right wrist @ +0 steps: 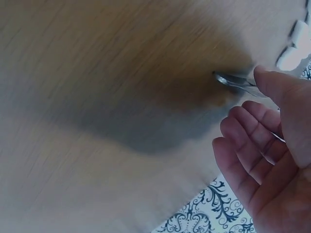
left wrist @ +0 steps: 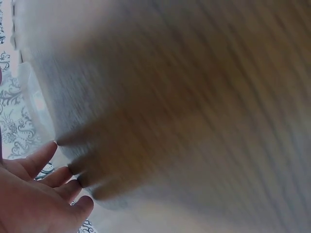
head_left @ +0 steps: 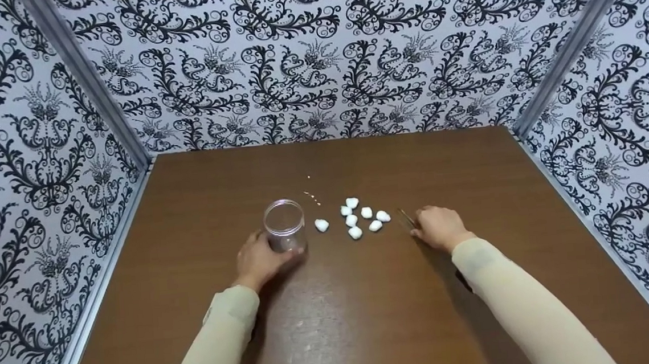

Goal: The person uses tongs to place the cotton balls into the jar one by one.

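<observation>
A clear, open-topped plastic jar [head_left: 285, 222] stands upright on the wooden table. My left hand [head_left: 262, 260] grips it low down, with the thumb across its near side and the fingers along its left. In the left wrist view, the fingertips of this hand [left wrist: 48, 189] show beside the see-through jar wall [left wrist: 39, 97]. Several white cotton balls [head_left: 352, 220] lie in a loose group between the hands, with a single cotton ball [head_left: 322, 225] nearer the jar. My right hand [head_left: 437, 226] pinches metal tweezers [right wrist: 233, 81], whose tips point toward the cotton balls.
Small white crumbs [head_left: 312, 197] lie on the brown table [head_left: 216, 178] behind the jar. Patterned black-and-white wall panels [head_left: 316, 62] enclose the table at the back and both sides, with grey metal posts [head_left: 89, 78] at the corners.
</observation>
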{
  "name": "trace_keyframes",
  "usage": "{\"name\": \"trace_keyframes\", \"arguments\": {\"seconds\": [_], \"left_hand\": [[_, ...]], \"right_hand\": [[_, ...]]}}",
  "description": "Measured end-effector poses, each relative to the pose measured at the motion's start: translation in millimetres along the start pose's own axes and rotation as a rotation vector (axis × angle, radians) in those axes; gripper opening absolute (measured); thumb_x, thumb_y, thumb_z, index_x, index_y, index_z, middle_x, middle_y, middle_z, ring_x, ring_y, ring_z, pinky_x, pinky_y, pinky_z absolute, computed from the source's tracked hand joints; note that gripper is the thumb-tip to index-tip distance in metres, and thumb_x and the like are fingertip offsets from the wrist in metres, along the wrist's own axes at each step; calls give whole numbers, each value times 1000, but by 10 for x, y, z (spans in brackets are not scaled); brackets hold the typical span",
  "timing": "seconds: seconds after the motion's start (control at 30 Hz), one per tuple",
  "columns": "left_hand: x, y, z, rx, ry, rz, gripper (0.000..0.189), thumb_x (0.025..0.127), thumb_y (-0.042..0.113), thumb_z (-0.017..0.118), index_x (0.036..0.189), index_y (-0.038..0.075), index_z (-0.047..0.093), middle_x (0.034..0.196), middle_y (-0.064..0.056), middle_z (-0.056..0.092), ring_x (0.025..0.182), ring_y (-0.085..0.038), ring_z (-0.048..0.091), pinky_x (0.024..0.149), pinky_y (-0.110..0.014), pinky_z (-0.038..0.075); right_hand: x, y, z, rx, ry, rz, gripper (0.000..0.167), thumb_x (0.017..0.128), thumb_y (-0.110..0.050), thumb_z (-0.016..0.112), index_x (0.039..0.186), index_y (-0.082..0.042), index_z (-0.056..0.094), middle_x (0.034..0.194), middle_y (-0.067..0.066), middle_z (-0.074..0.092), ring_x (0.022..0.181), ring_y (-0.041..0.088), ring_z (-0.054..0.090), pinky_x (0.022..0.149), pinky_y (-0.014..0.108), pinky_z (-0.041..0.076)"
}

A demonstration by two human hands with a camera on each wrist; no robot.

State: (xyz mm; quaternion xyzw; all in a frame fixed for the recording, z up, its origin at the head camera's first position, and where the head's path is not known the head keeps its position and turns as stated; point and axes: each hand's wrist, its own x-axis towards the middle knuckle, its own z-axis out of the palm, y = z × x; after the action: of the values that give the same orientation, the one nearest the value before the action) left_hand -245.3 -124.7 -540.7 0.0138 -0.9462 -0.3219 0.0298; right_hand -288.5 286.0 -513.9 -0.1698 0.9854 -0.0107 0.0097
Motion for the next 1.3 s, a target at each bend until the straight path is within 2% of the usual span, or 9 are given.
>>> {"name": "trace_keyframes", "arguments": {"seconds": [0.2,0.4,0.53,0.73,1.0,1.3], "left_hand": [[-2,-4,14,13,13,0,92,70,61,82,135,1,59,142,-20,51,131,-40,46,106,-58,34],[22,-20,30,27,-20,-3,97,69,62,81,139,0,54,145,-20,48,131,-42,45,107,-58,31],[35,-39,43,30,-21,-3,98,68,62,82,139,1,54,144,-19,48,131,-41,44,108,-57,30],[39,-54,28,51,-10,13,99,67,63,82,138,-1,55,142,-20,50,129,-42,46,107,-57,32],[22,-39,-23,49,-1,16,98,67,64,81,137,0,56,140,-20,51,127,-43,47,106,-57,33],[21,-59,10,45,3,22,95,67,64,82,135,2,58,138,-20,52,125,-43,47,105,-57,34]], "right_hand": [[35,-5,38,36,15,10,29,91,-33,74,81,-10,58,79,7,60,75,30,63,63,51,53],[72,-34,46,62,21,14,24,91,-24,75,78,-11,61,75,5,61,69,25,61,59,47,52],[79,-18,15,41,13,-20,19,90,-22,75,80,-10,64,76,5,62,67,25,61,58,47,52],[84,69,-61,9,-4,-76,13,92,-24,73,88,-13,67,83,4,65,74,27,64,62,51,53],[59,172,-174,-39,58,-138,13,91,-22,73,92,-11,67,82,4,66,71,27,64,59,50,53],[33,140,-264,-40,96,-227,15,90,-19,74,93,-9,63,84,5,63,70,27,62,59,48,52]]}}
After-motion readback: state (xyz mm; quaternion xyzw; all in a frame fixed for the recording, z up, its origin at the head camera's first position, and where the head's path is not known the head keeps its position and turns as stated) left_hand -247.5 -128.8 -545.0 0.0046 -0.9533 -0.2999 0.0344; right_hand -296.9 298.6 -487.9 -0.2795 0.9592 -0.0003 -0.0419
